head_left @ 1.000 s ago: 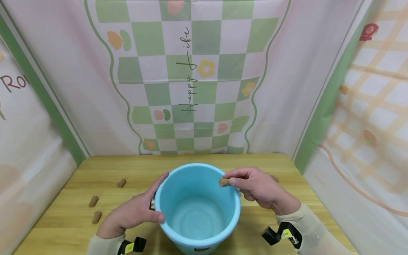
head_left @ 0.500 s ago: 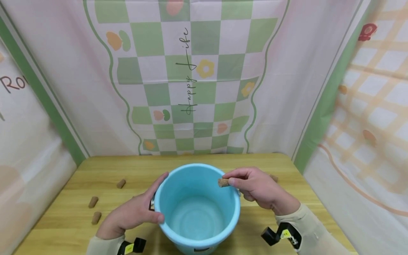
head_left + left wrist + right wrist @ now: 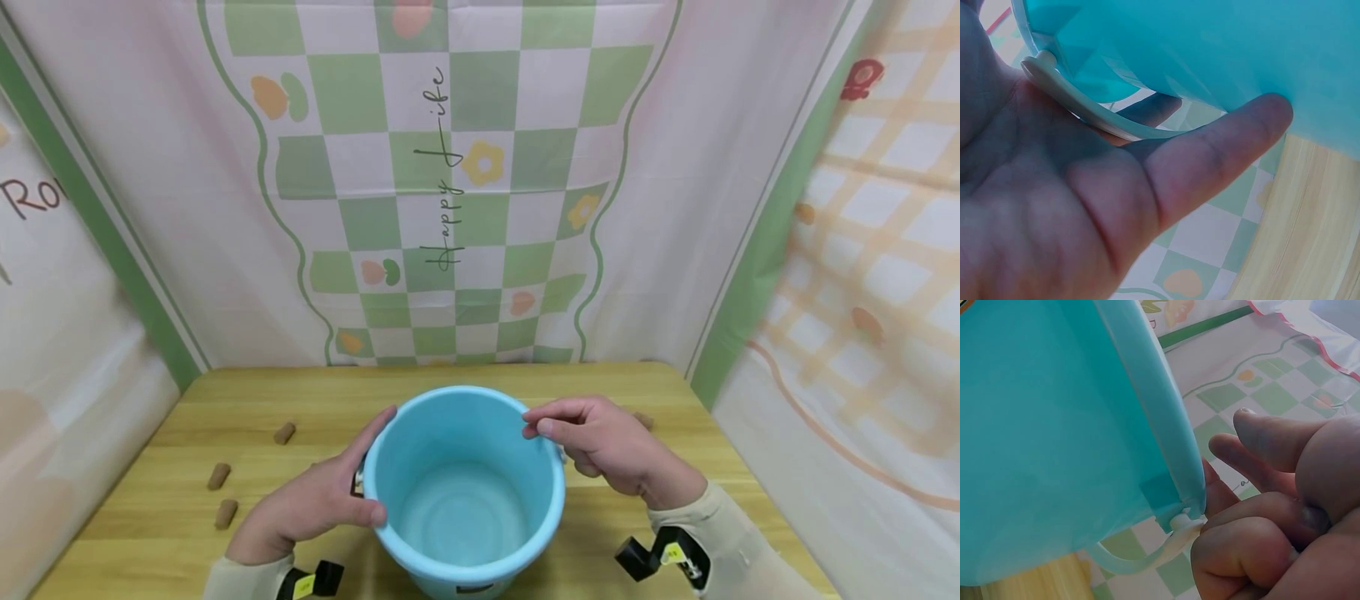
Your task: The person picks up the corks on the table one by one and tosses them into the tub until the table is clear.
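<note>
Green-and-white checked cloth hangs at the far side, and before it stretches the wood-grained desk. Light blue and upright, the bucket stands at the near middle, mouth up. Along its left side lies the left hand; that grip is spread apart, thumb near and forefinger far, the digits straight against the bucket rather than curled round it. By the far right of the rim hangs the right hand: its wrist view shows thumb and forefinger slightly apart with nothing seen between them, the other fingers bent toward the palm. Whether a fingertip touches the rim I cannot tell. A pale handle runs past the left palm. Smallest are the corks: a far one, a middle one and a near one on the left of the desk, plus one at right, just beyond the right hand. As for progress, the bucket looks steadied, while these four corks seem left to deal with; the bucket's near inside wall is hidden, so any cork there cannot be judged.
</note>
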